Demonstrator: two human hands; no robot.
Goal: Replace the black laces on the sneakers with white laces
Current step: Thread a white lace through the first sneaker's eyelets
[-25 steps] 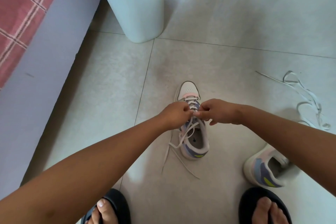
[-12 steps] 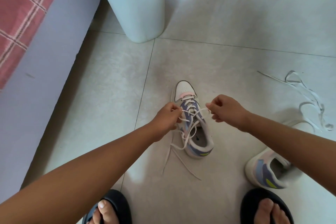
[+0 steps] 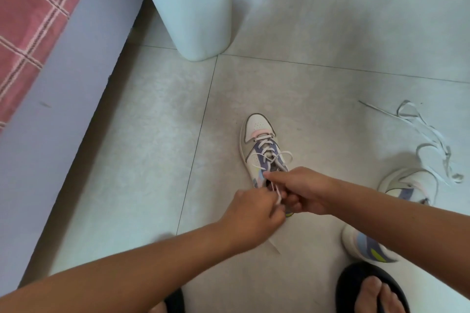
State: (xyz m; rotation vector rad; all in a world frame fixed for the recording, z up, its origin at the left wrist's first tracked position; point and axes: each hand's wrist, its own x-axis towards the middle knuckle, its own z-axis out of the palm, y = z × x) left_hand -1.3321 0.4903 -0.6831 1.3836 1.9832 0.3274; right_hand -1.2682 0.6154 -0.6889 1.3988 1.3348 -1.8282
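A white, purple and pink sneaker stands on the tiled floor, toe pointing away from me. A white lace crosses its lower eyelets and loops loosely to the right. My left hand pinches the lace ends near the shoe's collar. My right hand grips the lace beside it, fingers curled over the shoe's opening. Both hands hide the heel half of the shoe. The second sneaker lies at the right, partly behind my right forearm.
A loose white lace lies tangled on the floor at the right. A white bin with a blue liner stands at the top. A bed with a pink checked cover runs along the left. My feet in black sandals are at the bottom.
Both hands came back toward me from the middle eyelets to the collar of the shoe and closed together on the lace ends. The lace now loops slack over the tongue.
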